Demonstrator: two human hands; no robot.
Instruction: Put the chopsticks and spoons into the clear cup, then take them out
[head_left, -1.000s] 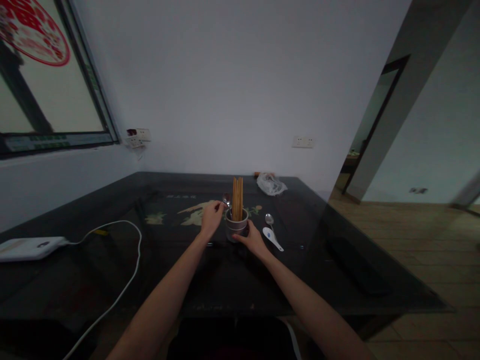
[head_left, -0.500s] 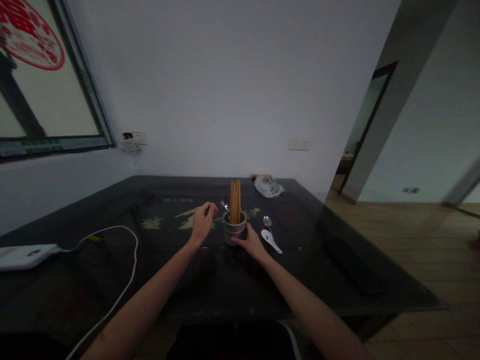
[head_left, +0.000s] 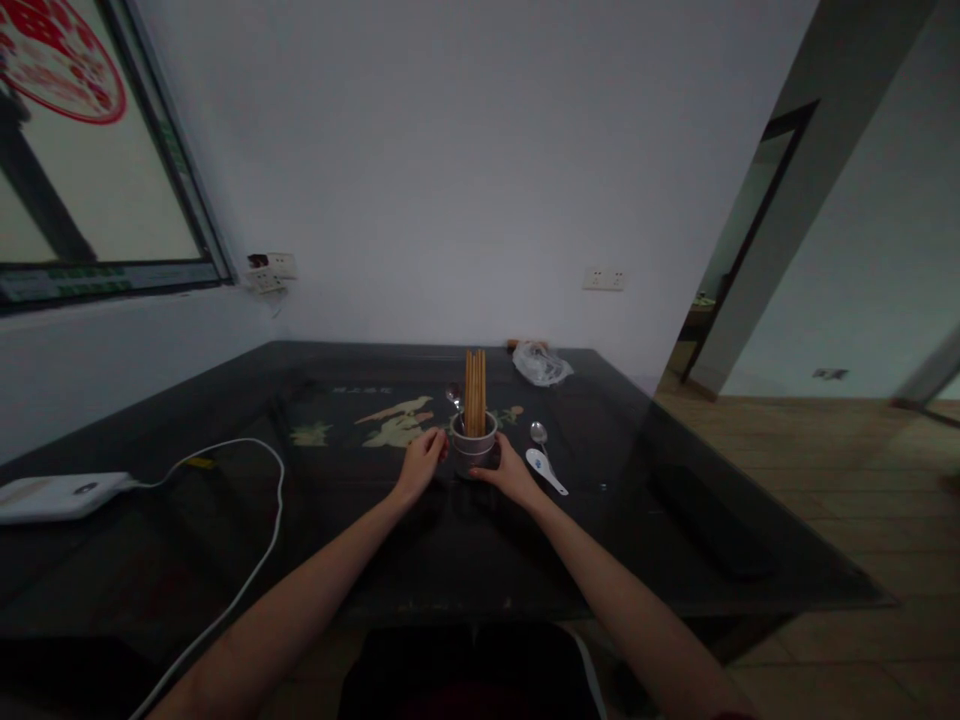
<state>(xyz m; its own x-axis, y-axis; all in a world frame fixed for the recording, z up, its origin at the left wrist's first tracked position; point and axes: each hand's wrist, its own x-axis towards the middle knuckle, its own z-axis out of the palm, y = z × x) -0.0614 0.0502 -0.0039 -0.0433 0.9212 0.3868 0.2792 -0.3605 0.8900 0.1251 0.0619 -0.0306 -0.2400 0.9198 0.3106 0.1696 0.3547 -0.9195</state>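
My right hand (head_left: 514, 473) is wrapped round the right side of a grey metal cup (head_left: 474, 457), thumb at the front. A bundle of wooden chopsticks (head_left: 475, 395) stands upright in the cup, and a metal spoon (head_left: 453, 393) leans out on the left. Just left of the cup is my left hand (head_left: 424, 463), its fingers curled in and nothing visible in them; whether they touch the cup I cannot tell. To the right of my right hand lie a metal spoon (head_left: 538, 433) and a white ceramic soup spoon (head_left: 546, 471).
The dark glossy table (head_left: 360, 580) has a bird and flower picture on it. At its back is a crumpled clear plastic bag (head_left: 541, 364). A white power bank (head_left: 64, 497) with a white cable (head_left: 279, 500) lies left; a dark long case (head_left: 709, 522) lies right.
My left hand has come down and closer to the cup's left side, its fingers curled in. My right hand keeps its hold on the cup. The whole view has shifted slightly.
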